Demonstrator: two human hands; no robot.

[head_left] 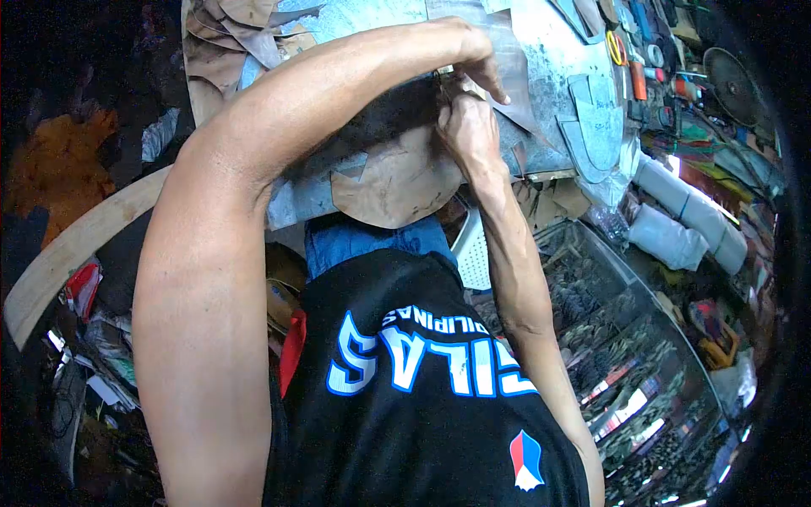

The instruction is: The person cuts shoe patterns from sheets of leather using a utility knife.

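Note:
My left hand (480,66) reaches across from the left over the worktable. It is bent downward with one finger pointing down, and most of its fingers are hidden behind it. Just below it, my right hand (471,127) is closed in a fist, knuckles up. A small brass-coloured piece (445,73) shows between the two hands, too small to name. A brown leather sheet (397,182) lies under my right hand and hangs over the near table edge. Another grey-brown leather piece (509,59) lies just beyond my left hand.
The metal-topped table (363,15) carries leather scraps (228,34) at left and marked grey templates (591,118) at right. Yellow-handled scissors (617,49) and spools (638,80) crowd its right edge. A glass case (625,313) stands to my right, a curved wooden board (80,245) to my left.

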